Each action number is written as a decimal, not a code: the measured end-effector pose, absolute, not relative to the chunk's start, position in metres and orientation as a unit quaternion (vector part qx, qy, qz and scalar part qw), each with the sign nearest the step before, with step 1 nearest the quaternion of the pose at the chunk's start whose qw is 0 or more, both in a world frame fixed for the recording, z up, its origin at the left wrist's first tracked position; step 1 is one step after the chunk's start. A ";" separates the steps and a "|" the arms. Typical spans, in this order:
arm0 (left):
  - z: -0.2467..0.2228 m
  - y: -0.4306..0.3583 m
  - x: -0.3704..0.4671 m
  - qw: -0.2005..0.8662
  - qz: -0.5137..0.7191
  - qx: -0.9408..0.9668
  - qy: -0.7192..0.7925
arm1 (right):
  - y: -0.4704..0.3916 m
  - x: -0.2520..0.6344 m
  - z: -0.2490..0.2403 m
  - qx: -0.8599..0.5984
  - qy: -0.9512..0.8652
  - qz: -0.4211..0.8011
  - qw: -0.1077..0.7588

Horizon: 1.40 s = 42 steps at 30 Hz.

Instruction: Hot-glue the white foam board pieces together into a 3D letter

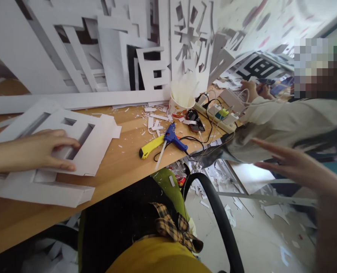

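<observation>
My left hand [53,149] rests on a white three-dimensional cut-out character [96,142] lying on the wooden table, its fingers gripping the edge of a slot. My right hand [287,159] is raised in the air at the right, over the floor, with fingers apart and holding nothing. Between the two, near the table's front edge, lie a blue glue gun [172,136] with a glue stick in it and a yellow cutter knife [151,147]. A paper cup [181,105] full of glue sticks stands behind them.
White cut-out panels [111,57] stand along the back. A dark phone [196,121] and power strip [218,119] with cables lie right of the cup. Another person [293,117] works at the right. Paper scraps cover table and floor; a chair armrest [216,212] curves beside my legs.
</observation>
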<state>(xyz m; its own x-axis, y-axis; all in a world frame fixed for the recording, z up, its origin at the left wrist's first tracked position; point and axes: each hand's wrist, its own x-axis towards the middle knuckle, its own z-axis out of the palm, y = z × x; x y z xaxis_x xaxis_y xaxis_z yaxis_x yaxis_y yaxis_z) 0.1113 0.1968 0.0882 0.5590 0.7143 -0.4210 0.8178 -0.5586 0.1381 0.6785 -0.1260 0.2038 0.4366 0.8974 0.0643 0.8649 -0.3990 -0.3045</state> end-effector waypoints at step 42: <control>0.136 0.176 0.158 0.225 -0.188 0.839 0.458 | 0.029 0.544 0.048 -0.729 -0.681 -0.021 0.065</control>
<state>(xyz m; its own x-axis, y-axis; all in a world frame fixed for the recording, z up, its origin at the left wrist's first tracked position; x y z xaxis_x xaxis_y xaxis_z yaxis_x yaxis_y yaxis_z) 0.1577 0.1762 0.1359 0.5098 0.6841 -0.5217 0.8533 -0.4792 0.2055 0.5440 0.0294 0.0478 0.0707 0.9903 0.1195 0.9958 -0.0630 -0.0668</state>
